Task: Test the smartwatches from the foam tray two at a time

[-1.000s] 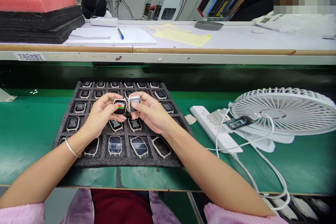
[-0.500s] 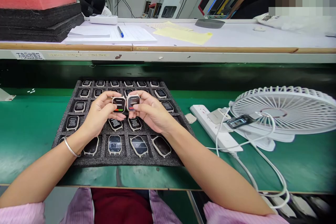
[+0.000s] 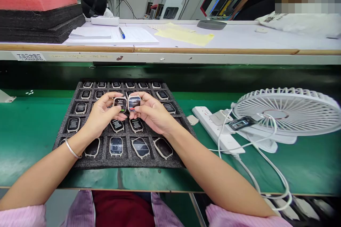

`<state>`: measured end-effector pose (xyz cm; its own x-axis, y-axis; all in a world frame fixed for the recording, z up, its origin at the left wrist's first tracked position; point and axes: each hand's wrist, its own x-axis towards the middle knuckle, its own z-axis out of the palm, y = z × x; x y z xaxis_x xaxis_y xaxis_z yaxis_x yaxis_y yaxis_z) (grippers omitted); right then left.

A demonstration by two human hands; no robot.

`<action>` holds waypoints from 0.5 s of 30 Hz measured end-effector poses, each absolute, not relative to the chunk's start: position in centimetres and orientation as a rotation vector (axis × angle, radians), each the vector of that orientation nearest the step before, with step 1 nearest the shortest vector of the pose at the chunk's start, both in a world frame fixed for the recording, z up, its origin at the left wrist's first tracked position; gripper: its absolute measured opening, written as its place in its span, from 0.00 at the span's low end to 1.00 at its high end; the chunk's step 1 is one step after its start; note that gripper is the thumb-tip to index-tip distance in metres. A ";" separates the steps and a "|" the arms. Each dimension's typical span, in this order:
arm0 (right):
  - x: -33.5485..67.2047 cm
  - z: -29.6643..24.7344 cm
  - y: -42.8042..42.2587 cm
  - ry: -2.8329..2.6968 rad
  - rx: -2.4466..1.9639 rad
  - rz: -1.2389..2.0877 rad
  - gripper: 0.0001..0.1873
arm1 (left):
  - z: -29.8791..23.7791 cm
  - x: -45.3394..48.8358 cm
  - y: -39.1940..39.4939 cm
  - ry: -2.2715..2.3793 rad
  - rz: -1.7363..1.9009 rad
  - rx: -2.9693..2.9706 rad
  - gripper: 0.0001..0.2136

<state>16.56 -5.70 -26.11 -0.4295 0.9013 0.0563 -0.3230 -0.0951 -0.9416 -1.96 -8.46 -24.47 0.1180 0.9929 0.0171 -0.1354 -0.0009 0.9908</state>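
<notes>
My left hand (image 3: 103,111) is closed around a smartwatch body (image 3: 120,103), its thumb on the lit screen, which shows white text and a patch of green. Right beside it, my right hand (image 3: 149,110) grips a second smartwatch body (image 3: 134,102), thumb on the lower part of its screen near a red patch. Both watches are held side by side, faces up, above a dark foam tray (image 3: 103,163). Several more strapless watches sit in the tray's compartments. Many show white text; a front-row watch (image 3: 116,146) has a dark, reflective screen. My hands hide some middle compartments.
Right of the tray lie a white power strip (image 3: 213,127), cables and a white fan (image 3: 287,113). A shelf (image 3: 181,51) runs across the back, bearing a foam stack (image 3: 39,25), papers and a pen (image 3: 122,33). Other people are beyond it.
The left watch's screen has changed from a red and green band to more text with a small green patch. The right watch's red patch looks brighter. Both hands stay nearly in place.
</notes>
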 end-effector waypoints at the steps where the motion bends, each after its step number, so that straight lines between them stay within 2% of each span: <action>1: 16.6 -26.1 -5.7 -1.238 -0.714 1.681 0.20 | -24.6 -2.0 -8.3 1.019 1.192 1.171 0.20; 4: 16.6 -26.2 -5.6 -1.220 -0.706 1.663 0.20 | -24.1 -1.9 -8.5 0.985 1.223 1.166 0.24; 7: 16.5 -26.2 -5.5 -1.192 -0.658 1.689 0.26 | -22.1 -1.4 -10.7 0.789 1.171 1.180 0.25; 9: 16.3 -25.7 -5.7 -1.209 -0.623 1.723 0.30 | -20.4 -0.9 -13.5 0.527 1.001 1.186 0.25; 11: 16.1 -24.8 -6.5 -1.262 -0.585 1.715 0.30 | -19.0 -0.7 -16.6 0.306 0.775 1.138 0.27; 15: 16.4 -21.6 -11.2 -1.422 -0.444 1.637 0.27 | -18.4 -2.3 -20.6 0.263 0.664 1.174 0.21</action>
